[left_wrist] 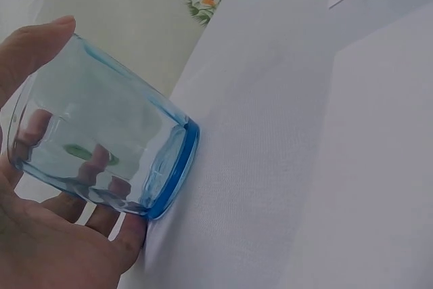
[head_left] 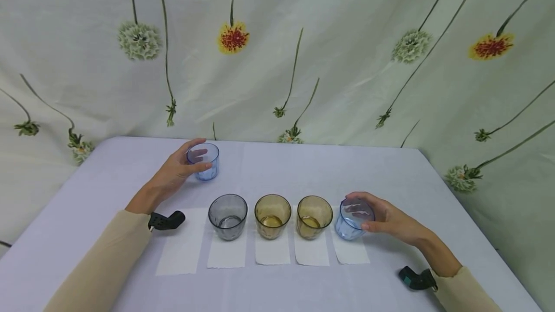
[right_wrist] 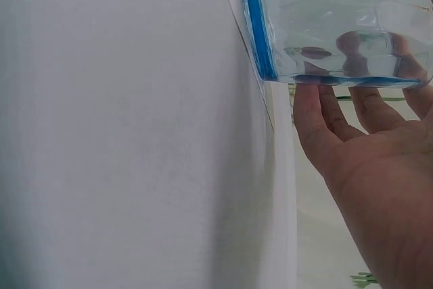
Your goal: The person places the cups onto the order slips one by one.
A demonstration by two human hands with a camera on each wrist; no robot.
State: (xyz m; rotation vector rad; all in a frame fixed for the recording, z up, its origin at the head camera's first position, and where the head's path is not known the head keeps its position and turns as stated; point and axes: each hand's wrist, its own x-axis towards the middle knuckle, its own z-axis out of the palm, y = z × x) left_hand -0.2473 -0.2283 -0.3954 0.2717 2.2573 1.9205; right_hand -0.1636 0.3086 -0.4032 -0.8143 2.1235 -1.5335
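At the back left of the table, my left hand (head_left: pixel 175 170) grips a clear blue glass (head_left: pixel 207 170), thumb on one side and fingers round the other. The left wrist view shows this glass (left_wrist: pixel 101 126) with its thick blue base by the white cloth. My right hand (head_left: pixel 392 218) holds a second blue glass (head_left: pixel 349 227) at the right end of a row, over a paper strip. In the right wrist view the fingers curl along that glass (right_wrist: pixel 331 25). To its left stand two amber glasses, one (head_left: pixel 314 218) beside the other (head_left: pixel 272 218), then a grey glass (head_left: pixel 228 218).
White paper strips lie under the row of glasses, and one bare paper strip (head_left: pixel 179 249) lies at the left end. A white cloth covers the table (head_left: pixel 277 292). Behind it hangs a flowered curtain (head_left: pixel 347 61). Black devices are strapped at both wrists.
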